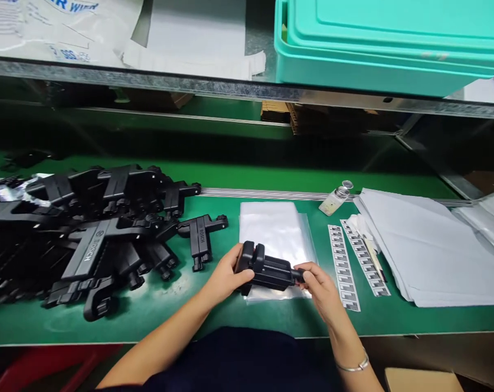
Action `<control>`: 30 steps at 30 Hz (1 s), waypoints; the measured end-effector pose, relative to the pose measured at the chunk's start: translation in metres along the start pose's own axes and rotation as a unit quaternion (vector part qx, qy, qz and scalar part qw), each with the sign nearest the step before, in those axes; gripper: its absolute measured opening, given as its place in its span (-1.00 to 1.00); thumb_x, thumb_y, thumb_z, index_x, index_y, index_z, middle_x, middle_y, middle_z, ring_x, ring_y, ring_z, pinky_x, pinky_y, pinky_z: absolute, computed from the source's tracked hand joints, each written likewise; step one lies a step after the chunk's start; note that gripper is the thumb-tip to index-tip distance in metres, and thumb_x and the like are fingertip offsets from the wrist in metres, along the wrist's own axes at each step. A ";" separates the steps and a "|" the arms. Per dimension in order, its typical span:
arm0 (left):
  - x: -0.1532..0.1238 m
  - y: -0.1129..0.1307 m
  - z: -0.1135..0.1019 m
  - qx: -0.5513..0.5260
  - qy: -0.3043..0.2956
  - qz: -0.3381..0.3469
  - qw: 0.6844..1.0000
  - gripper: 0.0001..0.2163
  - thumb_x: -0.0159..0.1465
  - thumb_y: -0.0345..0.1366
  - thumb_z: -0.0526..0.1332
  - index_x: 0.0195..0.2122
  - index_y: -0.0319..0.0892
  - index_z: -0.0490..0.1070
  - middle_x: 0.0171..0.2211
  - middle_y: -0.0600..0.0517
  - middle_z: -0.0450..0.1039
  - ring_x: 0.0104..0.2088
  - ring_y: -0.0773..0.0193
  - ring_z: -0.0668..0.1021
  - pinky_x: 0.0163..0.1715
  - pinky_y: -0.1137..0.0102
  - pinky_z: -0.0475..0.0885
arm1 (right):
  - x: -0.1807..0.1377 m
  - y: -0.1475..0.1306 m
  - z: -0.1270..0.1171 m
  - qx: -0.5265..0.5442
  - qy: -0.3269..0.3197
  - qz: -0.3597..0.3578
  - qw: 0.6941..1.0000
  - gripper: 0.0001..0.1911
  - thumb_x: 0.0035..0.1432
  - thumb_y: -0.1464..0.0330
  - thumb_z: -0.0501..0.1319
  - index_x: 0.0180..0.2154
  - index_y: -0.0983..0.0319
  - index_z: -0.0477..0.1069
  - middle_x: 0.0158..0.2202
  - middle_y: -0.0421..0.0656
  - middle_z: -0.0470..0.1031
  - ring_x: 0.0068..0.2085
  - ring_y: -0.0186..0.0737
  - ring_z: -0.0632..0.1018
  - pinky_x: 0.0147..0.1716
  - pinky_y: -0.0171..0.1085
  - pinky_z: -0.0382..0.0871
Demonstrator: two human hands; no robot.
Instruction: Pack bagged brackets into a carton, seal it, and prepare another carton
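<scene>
I hold a black plastic part level over the near end of a stack of clear plastic bags on the green table. My left hand is closed round the part's thick left end. My right hand pinches its narrow right end with fingers and thumb. A large heap of the same black parts lies to the left, one of them loose near the bags.
Two strips of printed labels lie right of the bags, beside a stack of white sheets. A small bottle lies behind the labels. A turquoise crate sits on the shelf above. A cardboard box is below the table edge.
</scene>
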State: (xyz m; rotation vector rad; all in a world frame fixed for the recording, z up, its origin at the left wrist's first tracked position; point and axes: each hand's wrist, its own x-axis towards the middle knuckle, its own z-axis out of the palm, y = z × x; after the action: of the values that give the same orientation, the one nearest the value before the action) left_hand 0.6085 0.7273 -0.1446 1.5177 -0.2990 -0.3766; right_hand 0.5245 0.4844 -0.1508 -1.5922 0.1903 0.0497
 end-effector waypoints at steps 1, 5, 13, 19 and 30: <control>-0.001 0.002 -0.001 0.000 0.001 -0.002 1.000 -0.44 0.02 0.11 0.35 -0.11 -0.21 0.38 -0.27 0.00 0.41 -0.25 0.17 0.45 -0.26 0.38 0.34 | -0.002 -0.001 0.000 -0.031 -0.001 -0.031 0.999 -0.68 0.20 0.09 0.20 -0.16 0.18 0.46 -0.33 -0.14 0.47 -0.31 -0.23 0.50 -0.29 -0.28 0.42; -0.006 0.006 -0.004 -0.008 -0.005 0.007 1.000 -0.42 0.02 0.13 0.33 -0.08 -0.20 0.36 -0.24 -0.01 0.38 -0.23 0.18 0.43 -0.24 0.38 0.33 | -0.003 0.002 -0.002 -0.075 0.000 -0.097 0.992 -0.74 0.21 0.19 0.21 -0.09 0.12 0.43 -0.17 -0.11 0.47 -0.15 -0.18 0.51 -0.16 -0.26 0.42; -0.011 0.007 -0.003 -0.005 -0.007 0.013 1.000 -0.38 0.00 0.15 0.35 -0.04 -0.16 0.33 -0.21 0.00 0.33 -0.22 0.18 0.40 -0.22 0.37 0.32 | 0.005 0.022 -0.016 -0.090 0.014 -0.068 0.994 -0.71 0.20 0.17 0.22 -0.10 0.16 0.45 -0.32 -0.12 0.50 -0.36 -0.22 0.51 -0.41 -0.32 0.43; -0.012 0.005 -0.005 -0.054 -0.017 0.022 0.998 -0.35 -0.02 0.15 0.38 -0.02 -0.13 0.31 -0.15 -0.02 0.36 -0.18 0.15 0.43 -0.15 0.31 0.34 | 0.005 0.018 -0.009 -0.087 -0.011 -0.103 0.991 -0.42 0.10 0.05 0.28 0.11 0.14 0.34 0.07 0.02 0.44 0.04 -0.02 0.50 -0.05 -0.17 0.45; -0.002 0.011 -0.027 -0.042 -0.166 0.084 0.982 -0.38 -0.08 -0.06 0.49 0.00 -0.14 0.41 -0.01 -0.16 0.45 0.06 -0.02 0.47 0.10 0.14 0.30 | -0.008 -0.012 0.004 -0.200 -0.029 -0.137 0.970 -0.44 0.00 0.17 0.39 0.06 0.07 0.42 0.07 -0.03 0.47 0.07 0.14 0.48 0.00 -0.04 0.44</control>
State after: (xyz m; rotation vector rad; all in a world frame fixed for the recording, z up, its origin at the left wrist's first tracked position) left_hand 0.6183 0.7533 -0.1340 1.3340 -0.6610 -0.5021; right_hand 0.5190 0.4892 -0.1380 -2.0048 -0.0946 -0.0857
